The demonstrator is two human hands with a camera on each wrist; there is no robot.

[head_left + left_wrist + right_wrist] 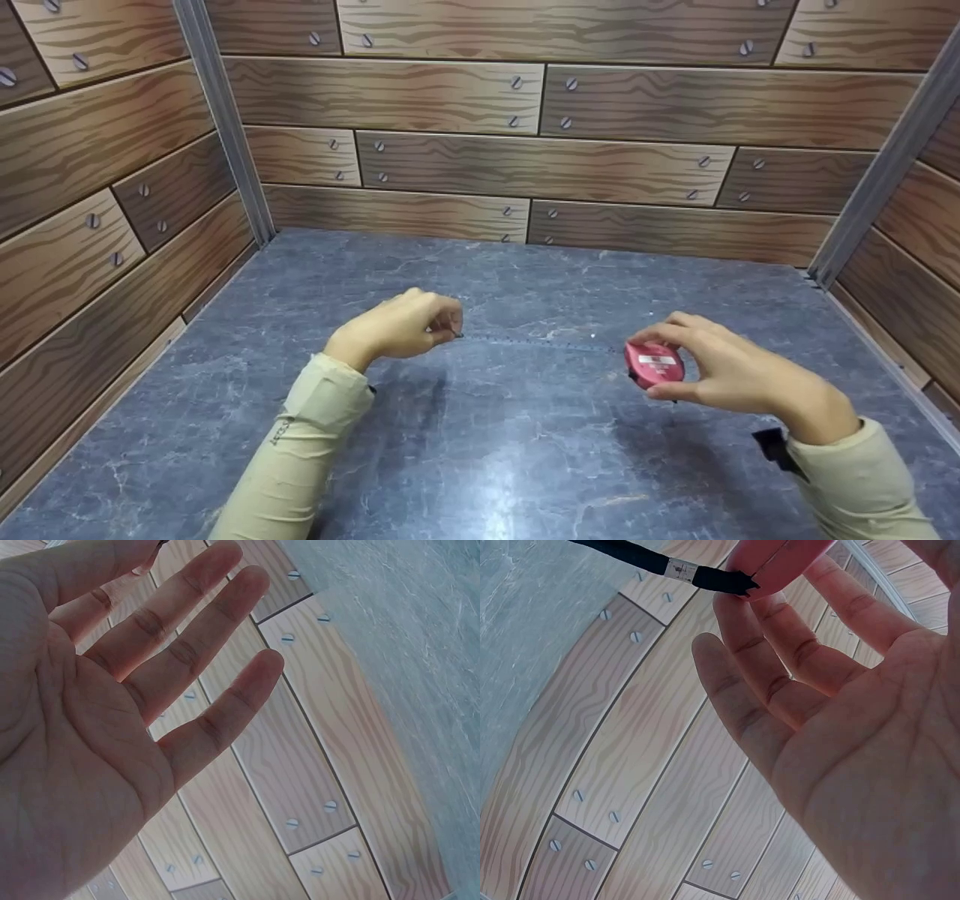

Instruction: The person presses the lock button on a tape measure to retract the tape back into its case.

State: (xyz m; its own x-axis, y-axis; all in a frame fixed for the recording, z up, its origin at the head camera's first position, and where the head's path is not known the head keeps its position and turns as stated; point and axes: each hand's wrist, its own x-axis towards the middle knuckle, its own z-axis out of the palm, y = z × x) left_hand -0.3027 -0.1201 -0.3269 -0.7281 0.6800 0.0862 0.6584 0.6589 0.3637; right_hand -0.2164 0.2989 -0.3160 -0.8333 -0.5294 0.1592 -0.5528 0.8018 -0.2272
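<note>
A red round tape measure (655, 364) is held between the thumb and fingers of my right hand (739, 367) above the table. From its left side a thin, faint tape (540, 343) runs across to my left hand (401, 326), whose thumb and index finger pinch its dark end. In the left wrist view the other fingers of the left hand (112, 682) are spread, with the dark tip at the top edge. The right wrist view shows the red case (776, 562) at the right hand's (840, 705) fingertips, with a black strap (637, 556) beside it.
The blue-grey marbled tabletop (480, 442) lies under both hands. Wood-plank patterned walls (450, 97) stand at the back and on both sides, with grey metal posts (225, 120) at the back corners.
</note>
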